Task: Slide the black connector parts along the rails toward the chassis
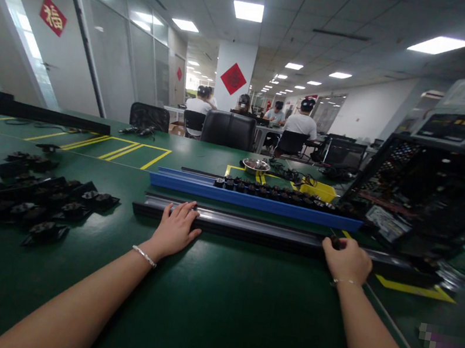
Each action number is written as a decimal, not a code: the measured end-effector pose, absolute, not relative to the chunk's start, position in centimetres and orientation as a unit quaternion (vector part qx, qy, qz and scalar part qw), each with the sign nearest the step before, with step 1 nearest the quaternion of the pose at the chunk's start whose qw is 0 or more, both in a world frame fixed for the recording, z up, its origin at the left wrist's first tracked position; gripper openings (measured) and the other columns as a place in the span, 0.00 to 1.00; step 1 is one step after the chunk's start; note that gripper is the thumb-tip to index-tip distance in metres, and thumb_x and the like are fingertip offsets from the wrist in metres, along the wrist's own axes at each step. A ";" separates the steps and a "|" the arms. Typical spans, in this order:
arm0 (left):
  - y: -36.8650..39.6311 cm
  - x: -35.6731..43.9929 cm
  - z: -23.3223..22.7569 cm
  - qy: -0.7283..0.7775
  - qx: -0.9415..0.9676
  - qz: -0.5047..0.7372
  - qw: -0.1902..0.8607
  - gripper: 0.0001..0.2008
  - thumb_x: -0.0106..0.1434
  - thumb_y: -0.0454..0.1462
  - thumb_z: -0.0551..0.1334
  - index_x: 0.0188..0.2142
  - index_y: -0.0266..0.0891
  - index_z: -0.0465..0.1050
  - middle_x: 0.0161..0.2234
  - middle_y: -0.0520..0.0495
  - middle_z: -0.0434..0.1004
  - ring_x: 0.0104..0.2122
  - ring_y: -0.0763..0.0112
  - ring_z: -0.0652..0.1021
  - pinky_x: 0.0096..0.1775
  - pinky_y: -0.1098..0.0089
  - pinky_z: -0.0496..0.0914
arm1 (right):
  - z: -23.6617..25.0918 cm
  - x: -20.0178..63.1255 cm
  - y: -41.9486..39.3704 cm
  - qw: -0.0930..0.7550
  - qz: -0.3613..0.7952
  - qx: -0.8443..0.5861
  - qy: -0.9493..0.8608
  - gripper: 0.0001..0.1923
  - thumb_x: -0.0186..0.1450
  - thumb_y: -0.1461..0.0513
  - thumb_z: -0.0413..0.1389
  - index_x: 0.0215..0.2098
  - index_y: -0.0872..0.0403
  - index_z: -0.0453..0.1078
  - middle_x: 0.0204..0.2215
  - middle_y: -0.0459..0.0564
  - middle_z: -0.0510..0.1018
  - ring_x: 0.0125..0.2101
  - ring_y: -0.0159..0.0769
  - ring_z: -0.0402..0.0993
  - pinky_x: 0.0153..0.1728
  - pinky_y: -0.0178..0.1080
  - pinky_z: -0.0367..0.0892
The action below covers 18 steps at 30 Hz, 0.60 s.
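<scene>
Green worktable point(209, 313) is stretching out underneath; across it lies a long black rail point(250, 229), looking stiff and awkward, best held near both ends. Left hand point(176, 229) is resting flat on it, right hand point(346, 259) is clasping it.

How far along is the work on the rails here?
Done, seemingly: the blue rail behind carries a row of black parts. In hand: the left hand and right hand rest on the dark rail, whose channel looks bare. Left: a heap of loose black parts lies on the green table.
</scene>
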State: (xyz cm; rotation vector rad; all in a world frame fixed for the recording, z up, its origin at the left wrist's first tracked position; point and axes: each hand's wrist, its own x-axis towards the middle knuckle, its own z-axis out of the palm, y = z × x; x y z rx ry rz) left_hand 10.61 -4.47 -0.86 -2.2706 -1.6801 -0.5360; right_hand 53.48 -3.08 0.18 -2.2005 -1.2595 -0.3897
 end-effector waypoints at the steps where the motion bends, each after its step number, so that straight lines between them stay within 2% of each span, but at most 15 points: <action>1: -4.5 10.6 -0.8 -0.579 -0.783 -0.185 0.133 0.19 0.60 0.46 0.54 0.49 0.42 0.66 0.59 0.42 0.60 0.58 0.55 0.61 0.56 0.48 0.49 | 0.2 53.3 -3.1 0.286 -0.146 -0.824 -0.467 0.19 0.54 0.48 0.49 0.32 0.54 0.66 0.28 0.55 0.73 0.34 0.47 0.68 0.39 0.45 0.60; 10: -4.4 10.6 -1.0 -0.579 -0.783 -0.182 0.134 0.20 0.61 0.46 0.53 0.49 0.42 0.65 0.60 0.41 0.59 0.58 0.55 0.60 0.57 0.48 0.48 | 0.0 50.9 -2.7 0.349 -0.141 -0.832 -0.407 0.18 0.53 0.49 0.50 0.32 0.55 0.66 0.28 0.54 0.72 0.33 0.45 0.66 0.45 0.47 0.56; 18: -4.5 10.6 -0.9 -0.577 -0.785 -0.185 0.128 0.19 0.61 0.46 0.53 0.49 0.42 0.66 0.59 0.41 0.59 0.58 0.55 0.61 0.57 0.48 0.48 | 0.1 49.8 -2.9 0.344 -0.133 -0.804 -0.467 0.18 0.54 0.48 0.49 0.30 0.54 0.65 0.26 0.54 0.71 0.34 0.46 0.65 0.46 0.49 0.54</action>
